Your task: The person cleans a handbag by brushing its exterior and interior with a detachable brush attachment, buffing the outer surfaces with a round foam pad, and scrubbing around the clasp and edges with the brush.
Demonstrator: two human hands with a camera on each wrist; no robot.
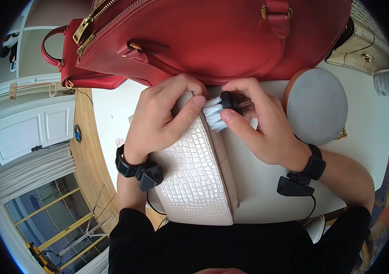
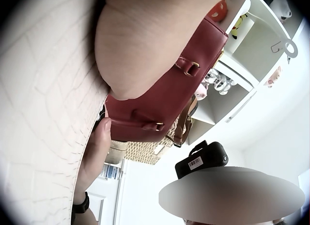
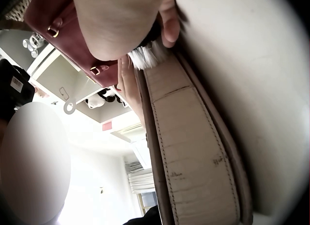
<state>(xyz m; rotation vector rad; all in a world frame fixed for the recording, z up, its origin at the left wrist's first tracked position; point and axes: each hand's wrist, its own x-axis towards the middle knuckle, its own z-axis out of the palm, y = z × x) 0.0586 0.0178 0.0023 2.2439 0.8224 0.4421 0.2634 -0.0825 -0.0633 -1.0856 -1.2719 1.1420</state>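
Left hand (image 1: pixel 161 121): bent round the far end of the pale bag (image 1: pixel 194 178) and gripping it, thumb along the bag's right edge.
Right hand (image 1: pixel 267 130): nearly closed, thumb and fingers pinching the black head of the brush (image 1: pixel 213 115).
Brush: white bristles pointed left, touching the bag's side panel (image 3: pixel 186 123) just beside the left thumb.
Pale bag: lay over the tabletop (image 1: pixel 267 192) between the two arms, crocodile-patterned face up, its near end by the person's black top (image 1: pixel 231 239).
Side panel: was stitched along its edges and bore a few dark marks (image 3: pixel 219 160).
Red bag (image 1: pixel 217 41): lay just beyond both hands, a handle hanging down toward them.
Grey disc (image 1: pixel 320 107): was just right of the right hand, brown along its left side.
Gold bag (image 1: pixel 363 52): sat beyond the disc, at the tabletop's far right.
Wrists: each wore a black camera (image 1: pixel 150 176).
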